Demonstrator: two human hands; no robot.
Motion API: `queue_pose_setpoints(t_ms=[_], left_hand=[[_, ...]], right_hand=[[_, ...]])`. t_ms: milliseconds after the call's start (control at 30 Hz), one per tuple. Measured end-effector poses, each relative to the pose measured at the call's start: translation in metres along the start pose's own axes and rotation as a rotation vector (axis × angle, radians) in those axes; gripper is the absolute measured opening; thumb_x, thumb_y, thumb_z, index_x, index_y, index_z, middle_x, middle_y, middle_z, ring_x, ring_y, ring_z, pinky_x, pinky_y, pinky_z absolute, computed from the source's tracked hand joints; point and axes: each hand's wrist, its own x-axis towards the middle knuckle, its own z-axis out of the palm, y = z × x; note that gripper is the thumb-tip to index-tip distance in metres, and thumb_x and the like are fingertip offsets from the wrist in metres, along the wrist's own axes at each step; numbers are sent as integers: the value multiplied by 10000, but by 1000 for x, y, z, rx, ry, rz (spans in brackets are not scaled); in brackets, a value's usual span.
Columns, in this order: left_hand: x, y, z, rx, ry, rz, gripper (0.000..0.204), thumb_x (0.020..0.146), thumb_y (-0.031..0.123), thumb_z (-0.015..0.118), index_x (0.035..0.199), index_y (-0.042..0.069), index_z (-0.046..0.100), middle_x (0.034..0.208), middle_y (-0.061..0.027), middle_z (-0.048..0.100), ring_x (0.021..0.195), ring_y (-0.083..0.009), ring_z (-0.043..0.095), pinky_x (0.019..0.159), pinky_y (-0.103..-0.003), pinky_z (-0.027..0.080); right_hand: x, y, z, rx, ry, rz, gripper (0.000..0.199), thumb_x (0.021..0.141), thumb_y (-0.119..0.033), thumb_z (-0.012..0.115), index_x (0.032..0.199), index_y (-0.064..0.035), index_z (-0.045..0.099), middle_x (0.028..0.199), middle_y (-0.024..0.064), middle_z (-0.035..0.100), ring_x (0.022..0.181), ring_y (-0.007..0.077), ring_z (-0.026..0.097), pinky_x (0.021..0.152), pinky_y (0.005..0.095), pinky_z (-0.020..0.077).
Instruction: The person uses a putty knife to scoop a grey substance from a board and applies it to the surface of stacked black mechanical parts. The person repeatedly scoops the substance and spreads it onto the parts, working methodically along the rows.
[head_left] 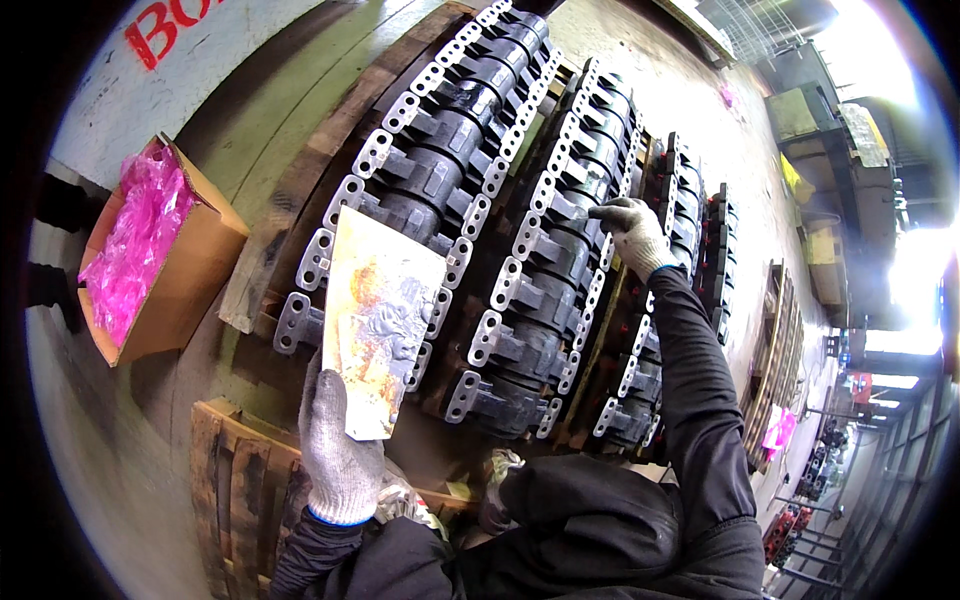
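My left hand (340, 455), in a grey-white knit glove, grips the lower edge of a flat pale board (385, 300). Grey paste and rusty-orange stains are smeared on the board. My right hand (638, 235), gloved with darkened fingertips, reaches out over the second row of black metal rollers (555, 270), fingers stretched toward the left. Its fingertips are at or just above a roller; contact is not clear. Another row of black rollers (430, 160) lies partly behind the board. Silver end plates with drilled holes line both sides of the rows.
Two more roller rows (690, 200) stand to the right. Wooden pallets (250, 480) lie under and near them. At left is a cardboard box (205, 270) with pink plastic film (140, 250). Another pallet (770, 350) and machinery (830, 150) are farther right.
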Motion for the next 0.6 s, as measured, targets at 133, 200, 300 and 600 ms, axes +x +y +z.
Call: queue_pose_setpoints(t_ms=[133,200,300,600], left_hand=[[0,-1,1,7,8,17,570,1058,341,510,1522,24,414,1468,-133,535,1331,-269,541,1110,-424,433],[0,-1,1,8,-3,16,570,1057,341,512,1521,23,415,1467,-133,536,1330,-267,542,1110,-421,433],[0,0,3,9,-27,13,569,1058,340,511,1519,21,417,1466,-134,536,1331,-265,541,1112,-418,430],[1,0,1,18,22,28,600,1038,343,541,1517,7,409,1454,-143,534,1324,-280,542,1077,-438,461]], right_hand=[[7,-12,0,-11,-15,9,278,840,12,689,1032,-153,805,1027,115,732,998,321,667,897,392,532],[11,-12,1,-29,-23,4,283,835,13,691,1030,-158,806,1033,117,731,998,319,666,897,388,535],[11,-11,-1,-115,-14,-41,276,831,12,692,1013,-161,808,1019,112,730,1001,322,664,901,393,536],[13,-13,-12,-143,-6,-84,256,820,-5,700,965,-185,810,988,104,733,990,325,664,874,406,545]])
